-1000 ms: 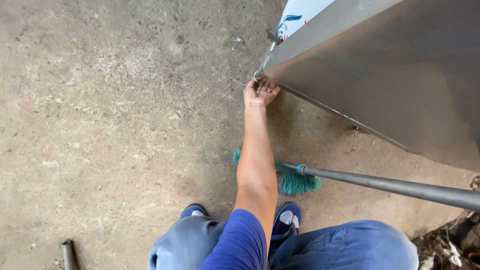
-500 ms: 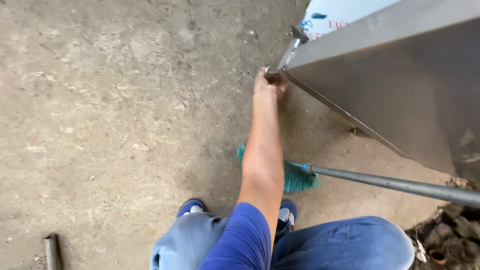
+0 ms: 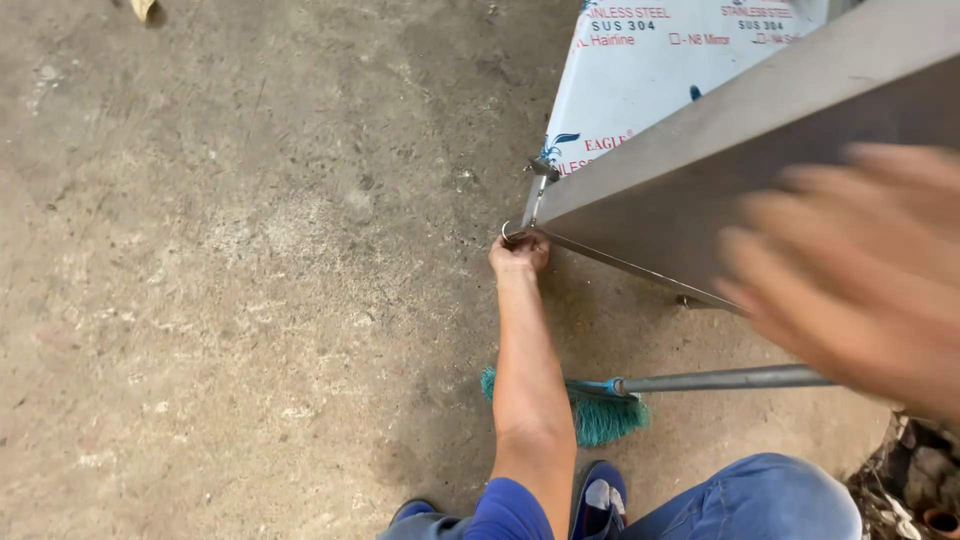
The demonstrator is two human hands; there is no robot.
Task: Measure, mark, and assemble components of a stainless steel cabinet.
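The left hand [image 3: 520, 254] is seen reaching down to the lower corner of a steel cabinet [image 3: 700, 190], fingers closed on a small metal ring [image 3: 507, 234] at that corner, just above the concrete floor [image 3: 220, 300]. The right hand [image 3: 850, 280] is blurred near the camera, fingers spread, holding nothing. A green broom [image 3: 600, 412] lies beside the forearm.

A white protective film label [image 3: 650, 80], printed in red and blue, covers the steel sheet's [image 3: 720, 170] upright face, reaching to its lower corner.
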